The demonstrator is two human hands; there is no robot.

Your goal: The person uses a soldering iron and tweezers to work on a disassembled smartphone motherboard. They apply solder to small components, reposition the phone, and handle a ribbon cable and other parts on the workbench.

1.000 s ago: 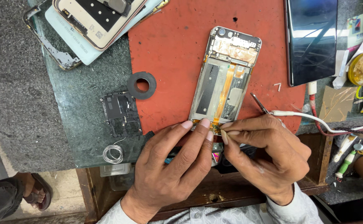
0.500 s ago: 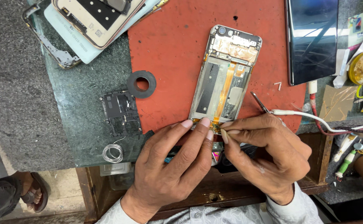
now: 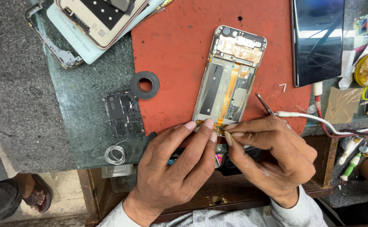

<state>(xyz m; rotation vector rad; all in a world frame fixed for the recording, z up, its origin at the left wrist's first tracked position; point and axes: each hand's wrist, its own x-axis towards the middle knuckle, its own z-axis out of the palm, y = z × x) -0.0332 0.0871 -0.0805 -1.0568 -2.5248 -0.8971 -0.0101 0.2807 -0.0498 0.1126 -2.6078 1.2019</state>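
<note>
An opened phone (image 3: 230, 77) lay back-side up on a red mat (image 3: 175, 54), its lower end pointing toward the person, with an orange ribbon cable running down its middle. The left hand (image 3: 175, 168) rested palm down at the phone's bottom edge, fingers curled lightly and the fingertips (image 3: 209, 124) pressing on that edge, holding nothing. The right hand (image 3: 272, 155) sat just beside it, thumb and forefinger pinched shut at the phone's lower corner (whatever they gripped was too small to make out). Metal tweezers (image 3: 264, 104) stuck out from behind the right hand, and I could not tell whether that hand held them. A white cable (image 3: 318, 120) ran off to the right past the knuckles. On the green glass surface (image 3: 83, 138) to the left of the mat lay a dark shield plate (image 3: 123, 113), a black ring (image 3: 144, 85) overlapping the mat's edge, and a small coil of wire (image 3: 115, 154). A dark screen panel (image 3: 316, 40) lay at the upper right.
</note>
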